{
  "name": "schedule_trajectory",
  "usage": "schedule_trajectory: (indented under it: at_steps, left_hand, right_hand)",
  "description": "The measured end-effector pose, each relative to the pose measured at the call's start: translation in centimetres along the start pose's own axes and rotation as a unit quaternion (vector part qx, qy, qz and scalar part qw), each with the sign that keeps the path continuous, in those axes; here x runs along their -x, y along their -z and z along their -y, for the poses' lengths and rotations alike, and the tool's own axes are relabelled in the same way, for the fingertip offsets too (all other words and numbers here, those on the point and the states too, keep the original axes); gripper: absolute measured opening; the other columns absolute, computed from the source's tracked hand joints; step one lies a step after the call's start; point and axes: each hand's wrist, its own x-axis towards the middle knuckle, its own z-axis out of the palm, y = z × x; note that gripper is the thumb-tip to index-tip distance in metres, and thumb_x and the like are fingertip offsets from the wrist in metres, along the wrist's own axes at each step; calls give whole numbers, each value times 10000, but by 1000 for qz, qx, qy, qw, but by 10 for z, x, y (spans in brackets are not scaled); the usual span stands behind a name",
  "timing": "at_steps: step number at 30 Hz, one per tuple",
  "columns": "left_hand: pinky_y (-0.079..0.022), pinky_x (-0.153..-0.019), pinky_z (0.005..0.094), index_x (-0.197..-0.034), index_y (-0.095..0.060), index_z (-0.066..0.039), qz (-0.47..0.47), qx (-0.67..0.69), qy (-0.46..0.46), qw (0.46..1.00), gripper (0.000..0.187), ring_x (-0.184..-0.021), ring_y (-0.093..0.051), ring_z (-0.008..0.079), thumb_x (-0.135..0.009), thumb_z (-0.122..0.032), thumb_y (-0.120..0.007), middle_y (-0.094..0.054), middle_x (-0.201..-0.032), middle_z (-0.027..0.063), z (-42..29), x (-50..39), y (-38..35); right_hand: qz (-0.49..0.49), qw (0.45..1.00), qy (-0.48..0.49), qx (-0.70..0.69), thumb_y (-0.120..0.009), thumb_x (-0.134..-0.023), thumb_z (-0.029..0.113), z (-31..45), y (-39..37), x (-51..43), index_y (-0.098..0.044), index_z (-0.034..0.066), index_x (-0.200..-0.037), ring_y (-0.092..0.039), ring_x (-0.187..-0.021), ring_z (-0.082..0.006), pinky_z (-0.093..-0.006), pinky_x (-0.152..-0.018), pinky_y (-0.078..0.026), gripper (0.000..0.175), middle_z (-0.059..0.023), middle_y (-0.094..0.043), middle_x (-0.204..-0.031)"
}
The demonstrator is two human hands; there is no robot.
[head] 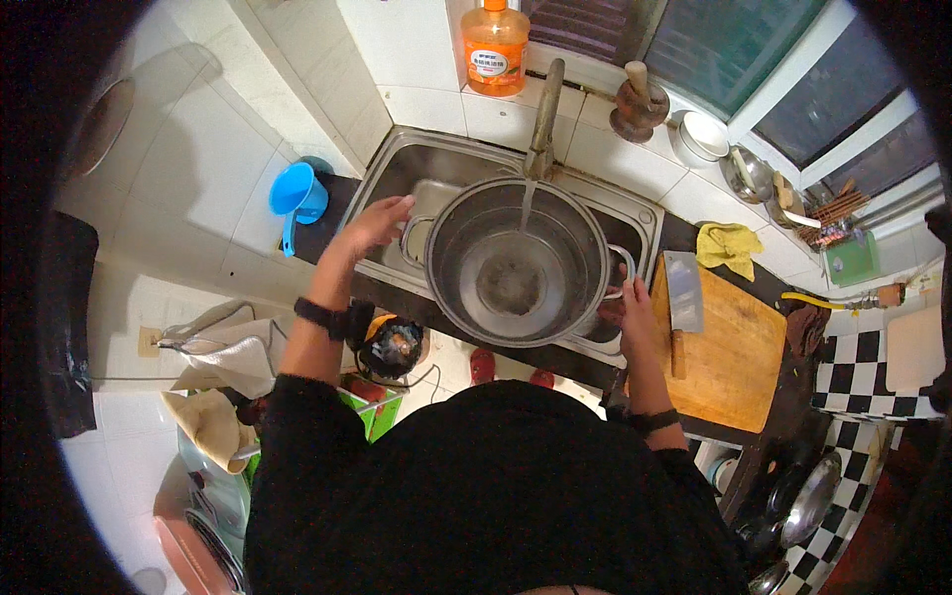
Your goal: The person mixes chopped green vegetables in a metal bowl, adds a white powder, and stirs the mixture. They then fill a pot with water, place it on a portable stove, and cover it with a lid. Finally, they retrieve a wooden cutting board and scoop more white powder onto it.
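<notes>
A large metal pot point(520, 297) with two loop handles rests over the double stainless steel sink point(401, 149). From the faucet point(545, 119) a stream of water runs into it, and some water lies on its bottom. My right hand point(636, 305) grips the pot's right loop handle point(625, 268). My left hand point(381, 225) is raised beside the left loop handle point(410, 242), with its fingers apart and nothing held. Black bands are on both wrists.
Right of the sink, a cleaver point(684, 294) lies on a wooden cutting board point(732, 349) near a yellow cloth point(727, 249). A blue plastic dipper point(294, 193) stands at left. Behind the sink are an orange detergent bottle point(494, 52), a mortar with pestle point(639, 108) and white bowls point(701, 139).
</notes>
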Motion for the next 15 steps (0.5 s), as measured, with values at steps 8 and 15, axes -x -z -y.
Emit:
schedule_trajectory:
  at_steps: [8,15]
  left_hand:
    - [-380,-1023,372,-1300,-509,3,166,-110,-91,976,771,-1174,-526,268,-918,-654,-380,-564,-1276,145,-74,-83,18]
    - [-272,-1063,533,-1356,-494,-106,226,-187,-55,954,879,-1288,-435,239,-841,-789,-289,-457,-1420,80,-118,-121,-15]
  right_hand:
    - [-29,999,26,-8,-482,-986,328,-5,-9,13,-465,142,-1355,-632,-853,-144,-318,-737,-539,414,-46,-585,-1083]
    - [-45,998,26,-19,-491,-985,262,-10,-20,27,-486,106,-1320,-631,-876,-136,-291,-735,-539,369,-34,-617,-1045]
